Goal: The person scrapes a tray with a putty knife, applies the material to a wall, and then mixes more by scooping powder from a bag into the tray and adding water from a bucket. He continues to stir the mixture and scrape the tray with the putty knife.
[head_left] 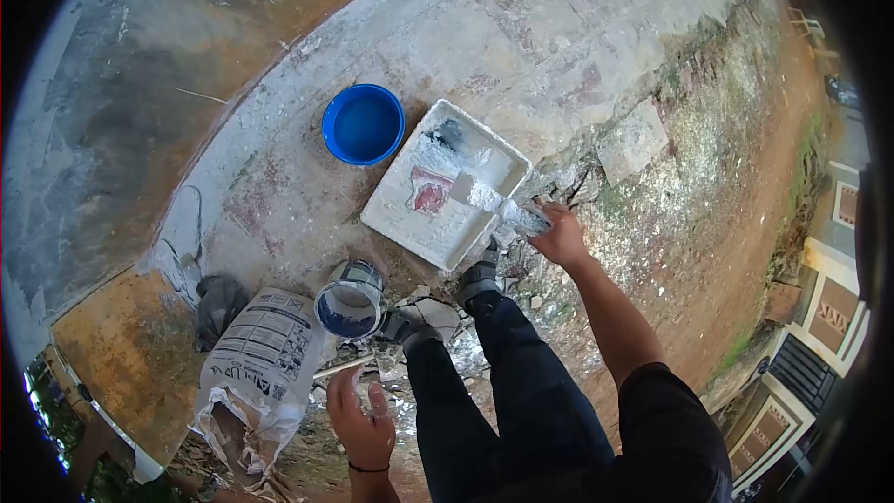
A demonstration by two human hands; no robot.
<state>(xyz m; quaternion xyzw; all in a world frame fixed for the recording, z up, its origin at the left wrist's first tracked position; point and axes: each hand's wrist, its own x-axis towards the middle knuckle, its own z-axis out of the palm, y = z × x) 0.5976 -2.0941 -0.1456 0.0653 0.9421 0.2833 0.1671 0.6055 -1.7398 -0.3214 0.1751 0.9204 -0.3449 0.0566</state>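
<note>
My right hand [559,235] grips the handle of a plaster-caked trowel [489,196], whose blade lies over the right part of a white rectangular tray [396,214]. Inside the tray are white smears, a dark patch and a reddish patch [431,194]. Low in the view, my left hand [361,421] is held with its fingers apart and nothing in them. A thin pale stick [343,367] lies just above its fingertips. Up and to the left of that hand stands a smeared bucket [348,303] with dark blue material inside.
A blue basin [363,124] stands left of the tray. An opened white sack [261,354] lies at lower left, beside a dark cloth [220,309] and a stained board [126,363]. Broken slabs [633,142] and rubble lie at right. My feet are below the tray.
</note>
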